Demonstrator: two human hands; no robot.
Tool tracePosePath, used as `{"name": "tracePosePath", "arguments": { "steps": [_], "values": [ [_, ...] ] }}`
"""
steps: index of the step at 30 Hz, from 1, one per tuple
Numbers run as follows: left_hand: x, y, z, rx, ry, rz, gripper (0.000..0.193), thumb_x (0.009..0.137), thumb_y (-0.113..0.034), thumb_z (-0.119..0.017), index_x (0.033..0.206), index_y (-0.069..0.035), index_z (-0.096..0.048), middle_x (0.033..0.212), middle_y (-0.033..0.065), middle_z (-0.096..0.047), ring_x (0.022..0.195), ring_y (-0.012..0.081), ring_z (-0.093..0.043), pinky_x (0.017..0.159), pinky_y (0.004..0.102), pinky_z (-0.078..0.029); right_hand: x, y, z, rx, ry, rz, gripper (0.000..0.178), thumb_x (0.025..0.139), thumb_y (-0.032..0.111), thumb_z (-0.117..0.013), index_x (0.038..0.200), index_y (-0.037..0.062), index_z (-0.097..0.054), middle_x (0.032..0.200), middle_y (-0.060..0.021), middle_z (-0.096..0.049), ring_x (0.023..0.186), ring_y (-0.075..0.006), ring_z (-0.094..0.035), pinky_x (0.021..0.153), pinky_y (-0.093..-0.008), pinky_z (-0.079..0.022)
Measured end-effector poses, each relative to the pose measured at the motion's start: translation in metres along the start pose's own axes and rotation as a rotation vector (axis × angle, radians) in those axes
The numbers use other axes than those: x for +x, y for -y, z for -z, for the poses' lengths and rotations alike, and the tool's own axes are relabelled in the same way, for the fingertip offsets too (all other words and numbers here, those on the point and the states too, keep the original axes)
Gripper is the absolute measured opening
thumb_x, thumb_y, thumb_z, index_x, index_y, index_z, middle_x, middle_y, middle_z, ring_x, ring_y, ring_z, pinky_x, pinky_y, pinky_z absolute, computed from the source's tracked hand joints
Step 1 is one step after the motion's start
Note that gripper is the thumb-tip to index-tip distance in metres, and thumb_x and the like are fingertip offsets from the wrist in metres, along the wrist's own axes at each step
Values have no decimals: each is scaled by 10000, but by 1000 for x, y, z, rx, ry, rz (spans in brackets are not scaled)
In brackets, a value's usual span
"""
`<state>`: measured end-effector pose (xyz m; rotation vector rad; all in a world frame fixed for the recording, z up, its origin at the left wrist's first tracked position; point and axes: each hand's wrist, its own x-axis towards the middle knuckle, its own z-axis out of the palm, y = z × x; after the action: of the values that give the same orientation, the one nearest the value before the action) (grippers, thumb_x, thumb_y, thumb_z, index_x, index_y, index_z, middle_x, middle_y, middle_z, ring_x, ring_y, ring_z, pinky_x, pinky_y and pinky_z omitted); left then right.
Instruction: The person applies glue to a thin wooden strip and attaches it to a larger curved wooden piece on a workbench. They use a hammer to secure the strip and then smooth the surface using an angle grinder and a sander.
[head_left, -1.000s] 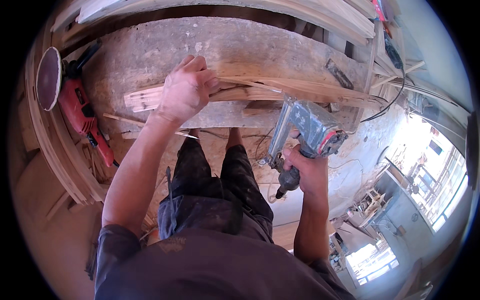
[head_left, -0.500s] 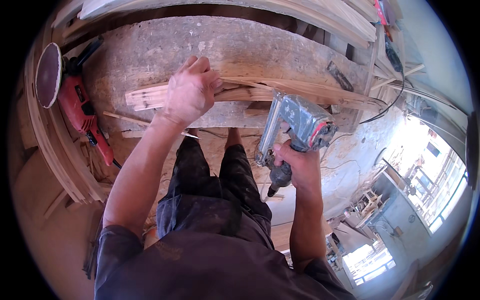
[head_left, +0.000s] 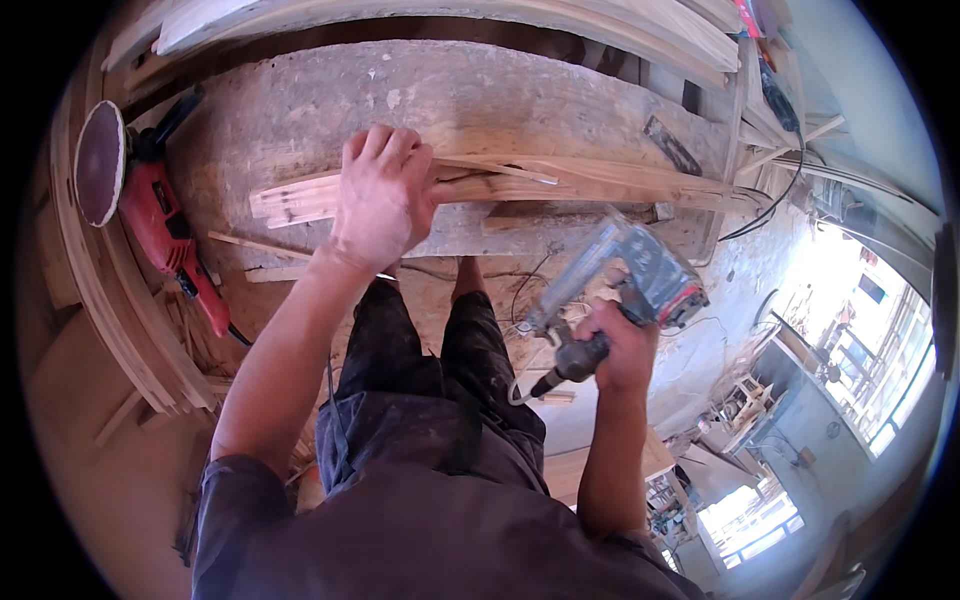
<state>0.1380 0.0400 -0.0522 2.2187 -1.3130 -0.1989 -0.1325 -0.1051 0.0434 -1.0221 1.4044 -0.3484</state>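
Note:
My left hand is closed over a long wooden board lying along the bench edge. A thin wood strip runs out from beneath its fingers along the top of the board; the grip itself is partly hidden. My right hand is wrapped around the handle of a grey-blue pneumatic nail gun. The gun is tilted, its nose up and to the left, held just off the near side of the board. A hose fitting hangs below the grip.
A red power sander with a round disc lies at the left beside stacked boards. Across the far side of the worn bench runs more timber. A dark flat metal piece and a black cable are at the right.
The nail gun has moved off the board, toward me and to the right, uncovering the strip's right end. My left hand stays at nearly the same spot on the board.

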Motion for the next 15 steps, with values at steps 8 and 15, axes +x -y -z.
{"name": "tracePosePath", "arguments": {
  "steps": [8, 15],
  "values": [
    [-18, -13, -10, 46, 6, -58, 716, 705, -180, -871, 1349, -43, -588, 1333, 158, -524, 1241, 417, -493, 1040, 543, -427, 145, -42, 136, -223, -635, 267, 524, 784, -26, -616, 1293, -44, -490, 907, -150, -635, 643, -264, -640, 589, -397, -562],
    [-15, -14, -15, 95, -14, -77, 567, 714, -120, -862, 1238, -35, -663, 1272, 170, -578, 1183, 418, -548, 980, 535, -474, 273, -26, 180, -613, -843, 440, 699, 772, 98, -677, 1386, -101, -408, 1302, -362, -616, 1274, -488, -597, 1100, -501, -471]
  ]
}}
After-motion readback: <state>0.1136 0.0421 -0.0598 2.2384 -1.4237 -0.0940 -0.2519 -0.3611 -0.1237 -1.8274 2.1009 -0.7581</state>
